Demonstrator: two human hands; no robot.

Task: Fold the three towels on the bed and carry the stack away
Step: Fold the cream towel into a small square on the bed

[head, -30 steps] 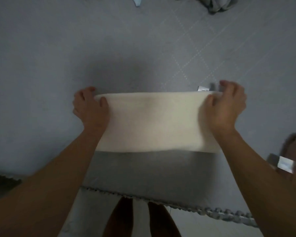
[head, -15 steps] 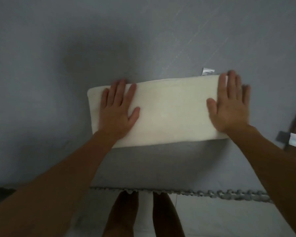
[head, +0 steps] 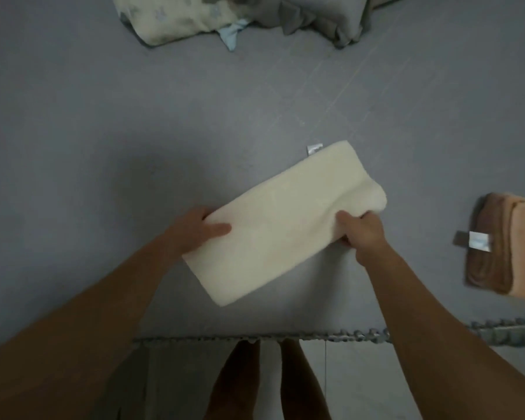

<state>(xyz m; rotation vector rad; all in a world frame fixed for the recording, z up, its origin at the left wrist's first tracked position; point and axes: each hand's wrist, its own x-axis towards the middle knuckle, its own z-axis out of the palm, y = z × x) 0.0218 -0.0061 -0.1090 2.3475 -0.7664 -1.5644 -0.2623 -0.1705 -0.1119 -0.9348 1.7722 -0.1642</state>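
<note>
As we look down from head height onto a grey bedspread (head: pixel 73 131), our own two bare arms reach forward from the bottom edge. Starting at the left, our left hand (head: pixel 194 230) grips the near-left end of a folded cream towel (head: pixel 279 222), thumb lying on top and fingers tucked out of sight beneath. This towel sits in the middle, a long band slanting from lower left up to upper right, with a small white tag (head: pixel 314 149) poking out at its far corner. Further right, our right hand (head: pixel 362 230) is closed around the towel's near long edge toward the right end, bunching the cloth there. At the far right edge lies a folded peach towel (head: pixel 506 247) with its own white label (head: pixel 479 241), well apart from the cream one. Along the top, a pale patterned cloth (head: pixel 176 19) lies crumpled beside grey bedding (head: pixel 325 19); whether that cloth is the third towel we cannot tell.

We judge the cream towel to be mid-fold, gripped for turning or another fold. Next calls for bringing one end over the other with edges aligned, then setting it on the peach towel.
</note>
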